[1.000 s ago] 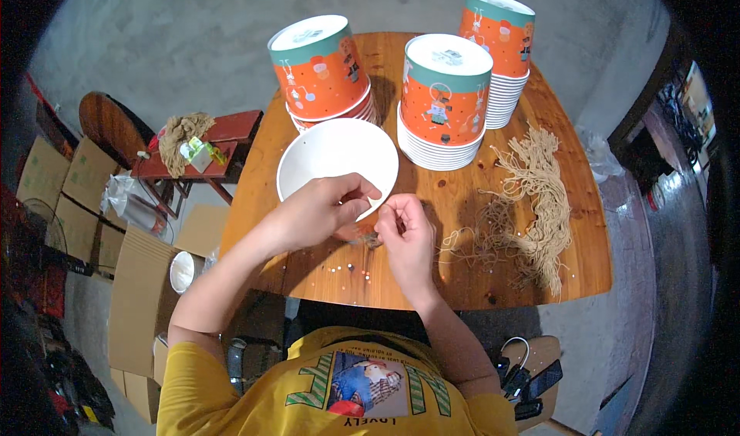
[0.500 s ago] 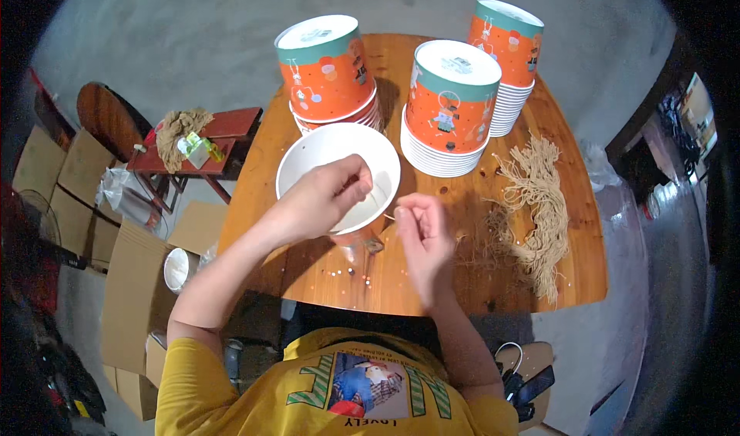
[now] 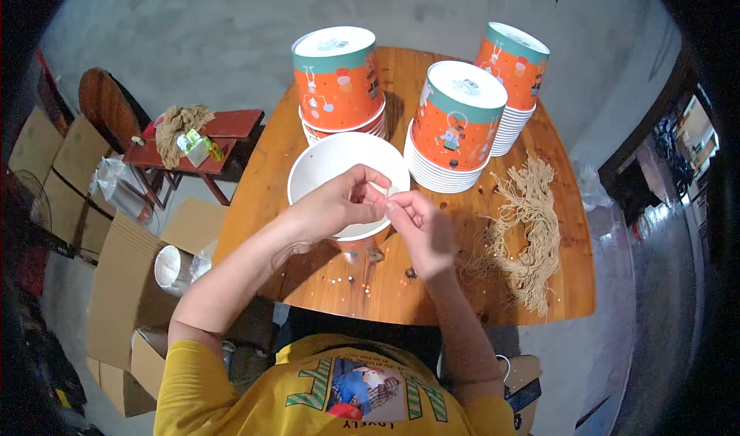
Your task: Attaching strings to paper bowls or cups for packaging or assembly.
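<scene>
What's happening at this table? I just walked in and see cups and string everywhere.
A person in a yellow shirt works at a wooden table. Both hands meet at the rim of an open white paper bowl: the left hand and right hand pinch something small there. Three stacks of orange bowls stand behind, and a pile of tan strings lies to the right.

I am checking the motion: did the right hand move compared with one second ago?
Yes. The right hand went up the wooden table, away from the near edge, and now meets the left hand at the rim of the white bowl.
</scene>
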The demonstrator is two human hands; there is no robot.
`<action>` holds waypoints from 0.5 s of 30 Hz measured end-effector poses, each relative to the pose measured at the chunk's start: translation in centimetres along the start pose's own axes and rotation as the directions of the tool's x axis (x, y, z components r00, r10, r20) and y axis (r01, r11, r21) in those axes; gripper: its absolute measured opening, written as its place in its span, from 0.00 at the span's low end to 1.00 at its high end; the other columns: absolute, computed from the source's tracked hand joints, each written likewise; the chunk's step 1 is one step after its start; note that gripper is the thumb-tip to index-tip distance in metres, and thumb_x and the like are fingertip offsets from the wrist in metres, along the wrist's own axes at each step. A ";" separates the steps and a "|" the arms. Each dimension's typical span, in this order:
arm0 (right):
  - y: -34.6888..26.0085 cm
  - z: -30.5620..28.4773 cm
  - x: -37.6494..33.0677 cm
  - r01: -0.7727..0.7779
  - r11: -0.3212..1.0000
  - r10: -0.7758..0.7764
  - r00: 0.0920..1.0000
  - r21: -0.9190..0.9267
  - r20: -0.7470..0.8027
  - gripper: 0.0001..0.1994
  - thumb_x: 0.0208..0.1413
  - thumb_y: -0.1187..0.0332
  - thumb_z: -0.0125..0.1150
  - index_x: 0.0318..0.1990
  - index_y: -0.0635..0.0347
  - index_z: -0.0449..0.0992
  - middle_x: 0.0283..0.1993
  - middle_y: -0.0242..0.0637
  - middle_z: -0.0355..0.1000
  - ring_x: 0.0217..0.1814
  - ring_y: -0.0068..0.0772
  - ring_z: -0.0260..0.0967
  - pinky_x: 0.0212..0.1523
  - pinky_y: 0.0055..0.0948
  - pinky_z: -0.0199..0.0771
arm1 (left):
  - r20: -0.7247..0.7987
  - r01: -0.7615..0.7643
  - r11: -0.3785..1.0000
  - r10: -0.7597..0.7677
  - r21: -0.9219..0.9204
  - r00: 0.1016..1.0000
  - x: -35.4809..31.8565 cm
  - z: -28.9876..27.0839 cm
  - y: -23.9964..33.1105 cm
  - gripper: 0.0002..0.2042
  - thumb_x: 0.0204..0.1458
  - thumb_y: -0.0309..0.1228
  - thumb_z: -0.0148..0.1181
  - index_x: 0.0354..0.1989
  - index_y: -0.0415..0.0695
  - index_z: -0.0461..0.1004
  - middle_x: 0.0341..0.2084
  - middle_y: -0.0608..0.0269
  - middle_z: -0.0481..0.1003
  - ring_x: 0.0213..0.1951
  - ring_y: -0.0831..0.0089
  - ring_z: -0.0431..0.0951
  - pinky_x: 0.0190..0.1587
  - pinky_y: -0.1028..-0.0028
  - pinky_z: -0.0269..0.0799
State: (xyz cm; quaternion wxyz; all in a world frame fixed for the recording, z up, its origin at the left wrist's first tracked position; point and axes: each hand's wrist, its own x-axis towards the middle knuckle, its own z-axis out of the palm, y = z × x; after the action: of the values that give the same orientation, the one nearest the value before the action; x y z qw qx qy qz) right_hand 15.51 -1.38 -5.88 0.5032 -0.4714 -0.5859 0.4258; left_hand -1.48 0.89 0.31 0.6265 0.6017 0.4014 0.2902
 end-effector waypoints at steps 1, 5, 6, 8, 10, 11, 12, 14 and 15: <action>0.1 0.0 0.0 -0.003 0.999 0.003 1.000 -0.036 -0.002 0.07 0.58 0.68 0.57 0.35 0.63 0.74 0.21 0.24 0.67 0.24 0.12 0.59 0.25 0.18 0.59 | 0.020 0.039 0.999 -0.039 -0.007 0.999 0.1 -0.1 0.0 0.17 0.52 0.23 0.58 0.50 0.39 0.65 0.37 0.66 0.71 0.40 0.80 0.70 0.46 0.80 0.66; 0.2 0.1 0.0 0.046 0.986 -0.044 0.999 0.163 -0.017 0.06 0.59 0.69 0.56 0.35 0.62 0.74 0.22 0.24 0.68 0.24 0.12 0.60 0.25 0.17 0.59 | 0.088 0.104 0.991 -0.096 -0.084 0.991 0.8 0.0 -0.3 0.14 0.52 0.24 0.60 0.46 0.38 0.68 0.33 0.68 0.71 0.36 0.81 0.70 0.41 0.81 0.67; 0.3 -0.1 0.0 0.033 0.988 -0.032 0.999 0.154 -0.008 0.06 0.59 0.70 0.55 0.35 0.62 0.73 0.23 0.24 0.68 0.25 0.12 0.60 0.26 0.16 0.59 | 0.089 0.100 0.991 -0.092 -0.087 0.992 1.1 -0.1 -0.6 0.14 0.52 0.24 0.60 0.46 0.38 0.68 0.33 0.68 0.71 0.36 0.81 0.70 0.41 0.81 0.67; 0.3 -0.2 0.1 0.022 0.990 -0.023 1.000 0.142 0.003 0.05 0.59 0.70 0.55 0.35 0.62 0.73 0.23 0.25 0.68 0.25 0.12 0.60 0.26 0.16 0.59 | 0.155 0.102 0.991 -0.088 -0.082 0.984 1.6 -0.6 -1.4 0.09 0.52 0.26 0.60 0.40 0.39 0.71 0.29 0.70 0.71 0.32 0.82 0.70 0.36 0.82 0.66; 0.3 -0.4 0.2 0.067 0.990 -0.068 0.998 0.122 0.004 0.05 0.59 0.70 0.55 0.35 0.62 0.73 0.22 0.23 0.65 0.25 0.11 0.58 0.26 0.16 0.57 | 0.155 0.116 0.989 -0.101 -0.090 0.983 1.9 -0.6 -1.7 0.07 0.52 0.26 0.60 0.38 0.40 0.72 0.28 0.70 0.71 0.30 0.83 0.69 0.34 0.83 0.66; 0.4 -0.5 0.2 0.067 0.991 -0.068 0.998 0.118 0.004 0.05 0.59 0.70 0.55 0.35 0.62 0.73 0.22 0.23 0.65 0.25 0.11 0.58 0.26 0.16 0.57 | 0.155 0.133 0.987 -0.118 -0.095 0.981 2.0 -0.5 -1.7 0.06 0.52 0.27 0.60 0.36 0.40 0.73 0.26 0.71 0.71 0.28 0.84 0.68 0.32 0.84 0.65; 0.4 -0.7 0.2 0.084 0.991 -0.084 0.996 0.101 -0.007 0.05 0.59 0.70 0.55 0.35 0.62 0.72 0.22 0.22 0.63 0.24 0.11 0.56 0.25 0.16 0.56 | 0.157 0.131 0.987 -0.114 -0.097 0.981 2.1 -0.5 -1.7 0.06 0.52 0.27 0.60 0.36 0.40 0.73 0.26 0.71 0.71 0.28 0.84 0.68 0.32 0.84 0.65; 0.6 -0.9 0.2 0.102 0.991 -0.101 0.995 0.082 -0.018 0.05 0.59 0.70 0.55 0.35 0.62 0.72 0.22 0.22 0.62 0.24 0.11 0.55 0.25 0.17 0.55 | 0.190 0.230 0.963 -0.202 -0.141 0.961 2.1 -0.4 -1.4 0.05 0.53 0.28 0.61 0.34 0.41 0.73 0.25 0.72 0.71 0.26 0.85 0.66 0.30 0.85 0.63; 0.7 -0.9 0.1 0.097 0.989 -0.095 0.995 0.108 -0.023 0.05 0.59 0.70 0.55 0.34 0.62 0.72 0.22 0.22 0.61 0.24 0.11 0.54 0.25 0.17 0.54 | 0.191 0.228 0.963 -0.200 -0.143 0.961 2.2 -0.5 -1.6 0.05 0.53 0.28 0.61 0.34 0.41 0.73 0.25 0.72 0.71 0.26 0.85 0.66 0.30 0.85 0.63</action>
State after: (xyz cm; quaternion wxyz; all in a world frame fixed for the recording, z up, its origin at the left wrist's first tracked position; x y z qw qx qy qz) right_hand 16.50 -1.11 -6.41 0.5534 -0.4184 -0.5791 0.4283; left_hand -0.93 2.83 -1.54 0.7343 0.5245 0.3826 0.1985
